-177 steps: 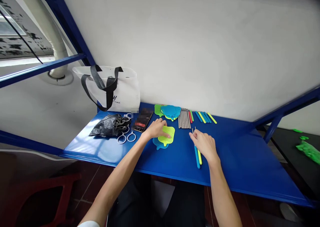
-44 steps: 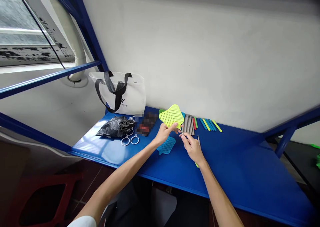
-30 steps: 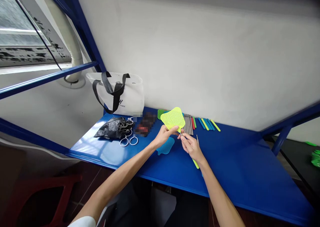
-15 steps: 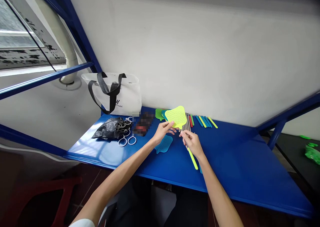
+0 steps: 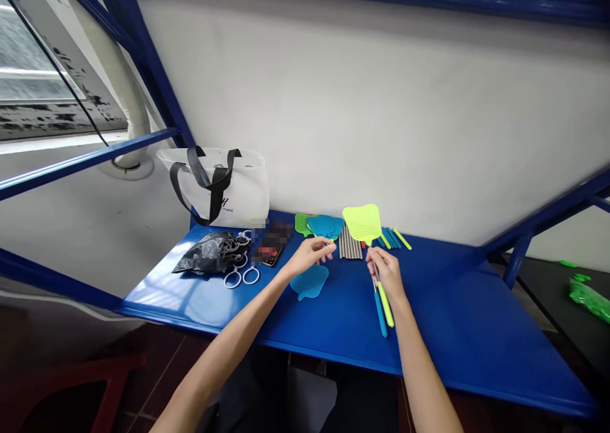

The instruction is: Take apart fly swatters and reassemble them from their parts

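Observation:
My right hand point(image 5: 387, 271) is closed around the thin shaft of a yellow-green fly swatter. Above the fingers stands the swatter's perforated head point(image 5: 362, 223), and its yellow handle point(image 5: 386, 304) points down toward me. Beside that handle is a blue handle point(image 5: 380, 315); whether the hand also touches its rod is hidden. My left hand point(image 5: 311, 255) hovers with loosely curled fingers, nothing visible in them. Below it lies a blue swatter head point(image 5: 311, 283). Just behind it are stacked blue swatter heads point(image 5: 326, 226) and a green one point(image 5: 302, 224).
Grey rods point(image 5: 350, 243) lie side by side near the wall, with blue and yellow handles point(image 5: 391, 238) to their right. On the left are a black plastic bag point(image 5: 203, 255), white rings point(image 5: 232, 279), a phone point(image 5: 271, 255) and a white tote bag point(image 5: 248, 191). The blue table point(image 5: 452, 318) has metal frame posts around it.
My left hand has let go of the yellow-green swatter head. My right hand has moved the swatter to the right, uncovering the stacked blue heads and the grey rods.

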Available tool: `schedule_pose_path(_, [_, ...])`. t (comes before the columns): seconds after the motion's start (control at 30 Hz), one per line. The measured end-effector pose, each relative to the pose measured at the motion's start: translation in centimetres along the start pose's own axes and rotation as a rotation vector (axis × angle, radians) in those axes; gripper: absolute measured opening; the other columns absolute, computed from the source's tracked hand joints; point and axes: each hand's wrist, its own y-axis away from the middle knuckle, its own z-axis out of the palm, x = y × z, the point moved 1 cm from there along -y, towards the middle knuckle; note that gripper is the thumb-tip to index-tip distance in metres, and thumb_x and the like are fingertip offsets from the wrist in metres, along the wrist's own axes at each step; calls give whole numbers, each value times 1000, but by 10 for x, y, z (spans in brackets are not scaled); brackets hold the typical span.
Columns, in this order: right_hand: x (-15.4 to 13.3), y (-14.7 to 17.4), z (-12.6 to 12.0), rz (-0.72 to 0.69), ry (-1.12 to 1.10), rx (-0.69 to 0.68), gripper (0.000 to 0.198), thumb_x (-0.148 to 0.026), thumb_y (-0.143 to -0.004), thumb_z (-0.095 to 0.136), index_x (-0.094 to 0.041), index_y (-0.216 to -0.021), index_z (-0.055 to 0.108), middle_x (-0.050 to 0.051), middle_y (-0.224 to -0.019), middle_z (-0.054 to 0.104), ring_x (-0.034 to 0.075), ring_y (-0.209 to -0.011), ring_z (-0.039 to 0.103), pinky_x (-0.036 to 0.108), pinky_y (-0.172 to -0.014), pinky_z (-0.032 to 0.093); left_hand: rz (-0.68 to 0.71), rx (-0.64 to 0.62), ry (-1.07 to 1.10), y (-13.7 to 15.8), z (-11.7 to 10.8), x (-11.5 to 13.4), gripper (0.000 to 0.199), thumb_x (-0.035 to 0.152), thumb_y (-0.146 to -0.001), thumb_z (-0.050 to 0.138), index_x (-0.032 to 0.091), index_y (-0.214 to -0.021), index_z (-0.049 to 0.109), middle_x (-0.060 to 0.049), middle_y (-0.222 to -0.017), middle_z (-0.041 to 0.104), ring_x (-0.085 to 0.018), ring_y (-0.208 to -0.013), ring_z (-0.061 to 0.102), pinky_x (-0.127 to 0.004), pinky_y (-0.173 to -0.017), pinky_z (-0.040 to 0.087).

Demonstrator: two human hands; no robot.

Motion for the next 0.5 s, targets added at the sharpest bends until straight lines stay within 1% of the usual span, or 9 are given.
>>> schedule_pose_path(0.03, [2, -2, -11, -3, 71, 44, 50, -69, -100, 59, -25, -77, 56, -6, -56, 47, 12, -43, 39, 26, -42, 30, 3, -21, -82, 1, -6, 1, 54, 71, -94, 72, 18, -107, 81, -8, -90, 78, -20, -78, 69, -29, -67, 49])
schedule_pose_path(0.1, [9, -3, -33, -38, 297, 114, 50, -64, -100, 58, -25, -70, 50, -5, -57, 44, 12, -50, 38, 26, -49, 30, 7, -88, -250, 3, -20, 2, 49, 68, -93, 75, 20, -102, 82, -7, -93, 77, -22, -88, 70, -31, -76, 49])
schedule_pose_path(0.17, [18, -1, -49, -64, 550, 155, 49, -57, -99, 57, -24, -65, 41, -4, -57, 41, 13, -56, 35, 27, -55, 29, -6, -171, -402, 6, -32, 1, 47, 66, -89, 80, 22, -105, 83, -7, -100, 76, -25, -98, 69, -33, -84, 49])
schedule_pose_path(0.2, [23, 0, -55, -61, 658, 157, 48, -53, -98, 55, -24, -64, 37, -4, -57, 41, 13, -58, 33, 28, -57, 28, -26, -219, -475, 7, -38, 0, 50, 66, -85, 83, 23, -110, 82, -7, -105, 75, -27, -103, 68, -34, -87, 49])
schedule_pose_path(0.27, [32, 5, -61, -21, 819, 124, 45, -48, -97, 53, -24, -64, 34, -3, -57, 41, 14, -58, 31, 29, -59, 26, -77, -292, -618, 11, -46, -3, 61, 65, -74, 91, 25, -120, 80, -8, -117, 71, -31, -116, 64, -36, -95, 48])
schedule_pose_path(0.3, [35, 7, -62, 6, 880, 94, 44, -47, -98, 51, -24, -64, 35, -2, -58, 43, 15, -58, 32, 29, -59, 26, -102, -315, -685, 13, -49, -5, 69, 63, -69, 95, 26, -124, 78, -9, -123, 69, -33, -122, 61, -38, -99, 47])
schedule_pose_path(0.37, [38, 11, -63, 65, 976, 33, 42, -46, -99, 48, -25, -64, 39, -1, -59, 48, 16, -57, 37, 30, -59, 25, -144, -321, -796, 16, -51, -7, 79, 60, -62, 100, 29, -130, 74, -9, -131, 63, -36, -128, 56, -41, -106, 45])
schedule_pose_path(0.43, [36, 15, -63, 124, 1043, -16, 41, -46, -101, 46, -25, -65, 45, 1, -62, 54, 18, -58, 46, 29, -60, 25, -174, -289, -877, 19, -50, -7, 81, 59, -60, 101, 30, -129, 70, -9, -132, 61, -36, -128, 55, -44, -108, 43])
schedule_pose_path(0.5, [33, 16, -63, 168, 1087, -41, 41, -46, -102, 46, -26, -67, 52, 2, -66, 61, 21, -62, 55, 29, -61, 27, -199, -260, -927, 21, -48, -7, 79, 60, -61, 100, 29, -125, 69, -9, -128, 61, -37, -124, 56, -45, -106, 43])
